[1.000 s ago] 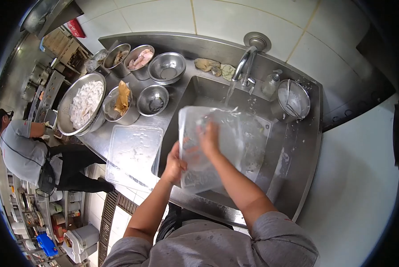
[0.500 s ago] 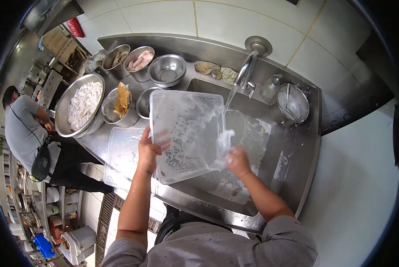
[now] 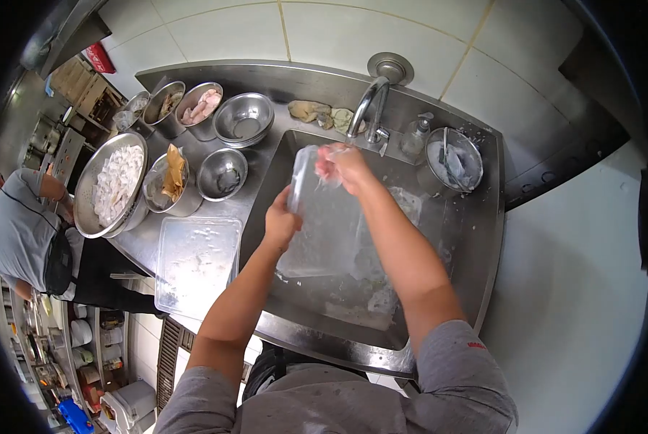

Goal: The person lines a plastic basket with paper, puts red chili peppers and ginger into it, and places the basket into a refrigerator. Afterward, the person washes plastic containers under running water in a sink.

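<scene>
My left hand [image 3: 283, 220] grips the left side of a clear plastic container [image 3: 324, 239], which is tilted over the steel sink [image 3: 425, 304]. At the container's upper end, close under the faucet [image 3: 367, 108], my right hand [image 3: 342, 165] is closed and slightly smeared by motion. Something pale and translucent shows at its fingers, too blurred to name. Whitish suds and residue lie on the sink floor. A clear plastic lid [image 3: 197, 264] rests flat on the counter to the left.
Left of the sink stand a colander of white pieces [image 3: 118, 184], a pot with brown paper [image 3: 173, 184], a small bowl [image 3: 222, 173] and stacked bowls [image 3: 243, 119]. A soap bottle [image 3: 415, 137] and a steel pot [image 3: 452, 160] stand right. A co-worker [image 3: 31, 224] is at far left.
The container has moved down into the sink and tipped more steeply. My right hand has gone up and left to its upper end. My view has shifted to the right.
</scene>
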`<state>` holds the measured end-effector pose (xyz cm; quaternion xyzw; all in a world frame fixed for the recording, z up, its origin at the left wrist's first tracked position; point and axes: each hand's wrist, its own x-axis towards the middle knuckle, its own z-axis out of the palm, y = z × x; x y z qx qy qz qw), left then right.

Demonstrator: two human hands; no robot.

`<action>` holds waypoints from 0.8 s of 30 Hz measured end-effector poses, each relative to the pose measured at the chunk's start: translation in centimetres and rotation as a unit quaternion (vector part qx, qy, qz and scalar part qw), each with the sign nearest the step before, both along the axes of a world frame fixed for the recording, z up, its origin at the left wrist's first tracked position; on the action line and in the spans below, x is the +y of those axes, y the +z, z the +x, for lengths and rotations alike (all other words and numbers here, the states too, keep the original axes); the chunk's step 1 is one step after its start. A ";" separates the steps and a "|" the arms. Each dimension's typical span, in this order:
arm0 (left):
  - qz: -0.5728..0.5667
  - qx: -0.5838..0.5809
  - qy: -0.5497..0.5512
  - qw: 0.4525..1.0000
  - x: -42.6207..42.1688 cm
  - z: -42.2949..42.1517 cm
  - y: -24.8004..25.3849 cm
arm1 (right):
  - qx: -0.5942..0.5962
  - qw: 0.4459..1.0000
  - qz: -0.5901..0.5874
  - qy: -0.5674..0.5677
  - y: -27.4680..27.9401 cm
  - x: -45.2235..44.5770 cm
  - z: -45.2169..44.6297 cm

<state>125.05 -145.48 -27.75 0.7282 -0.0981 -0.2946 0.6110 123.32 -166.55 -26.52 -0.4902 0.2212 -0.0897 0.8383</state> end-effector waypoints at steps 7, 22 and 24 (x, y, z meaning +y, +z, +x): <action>-0.011 -0.231 -0.062 0.971 -5.8 -2.5 2.9 | 0.078 0.989 -0.080 -0.100 2.3 1.9 0.2; -0.158 -0.001 -0.128 0.979 -16.3 -2.0 3.0 | 0.018 0.969 -0.026 -0.245 1.1 -0.1 -6.7; -0.110 -0.088 -0.090 0.986 -15.8 -2.4 1.1 | 0.001 0.974 0.021 -0.226 0.6 0.5 -6.3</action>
